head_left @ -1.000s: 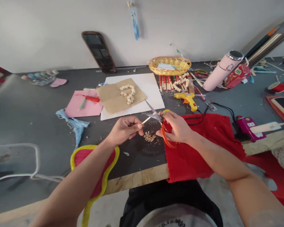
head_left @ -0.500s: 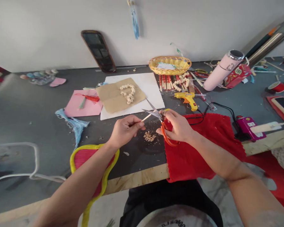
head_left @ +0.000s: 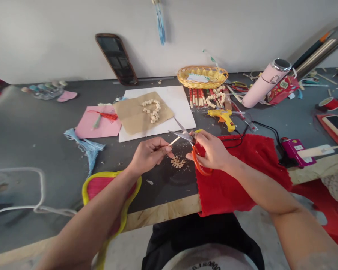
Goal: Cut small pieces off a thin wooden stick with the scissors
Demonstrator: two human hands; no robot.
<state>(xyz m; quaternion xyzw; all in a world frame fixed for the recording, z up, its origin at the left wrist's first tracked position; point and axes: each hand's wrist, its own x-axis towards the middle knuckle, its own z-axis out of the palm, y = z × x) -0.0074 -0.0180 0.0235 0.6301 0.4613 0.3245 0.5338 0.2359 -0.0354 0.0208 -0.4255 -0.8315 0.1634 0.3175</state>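
Observation:
My left hand (head_left: pixel 152 153) pinches a thin pale wooden stick (head_left: pixel 174 141), its free end slanting up to the right. In my right hand (head_left: pixel 210 148) are scissors (head_left: pixel 196 159) with orange handles. Their blades are spread, and the stick's tip lies at or between them; I cannot tell if they touch. Below, a small heap of short cut wooden pieces (head_left: pixel 178 162) rests on the dark table. Beyond the hands, a brown sheet (head_left: pixel 129 116) bears a curved figure of glued pale bits (head_left: pixel 154 111) and lies over a white board (head_left: pixel 187 108).
At the right are a yellow glue gun (head_left: pixel 224 118), a red cloth (head_left: pixel 242 172), a purple power socket (head_left: pixel 297 152) and a pink flask (head_left: pixel 266 83). A wicker basket (head_left: pixel 202 85) and a phone (head_left: pixel 116 58) stand by the wall. Leftward lie a blue tassel (head_left: pixel 88 150) and pink paper (head_left: pixel 83 123).
Both hands keep nearly the same pose with stick and scissors. The view has shifted very slightly.

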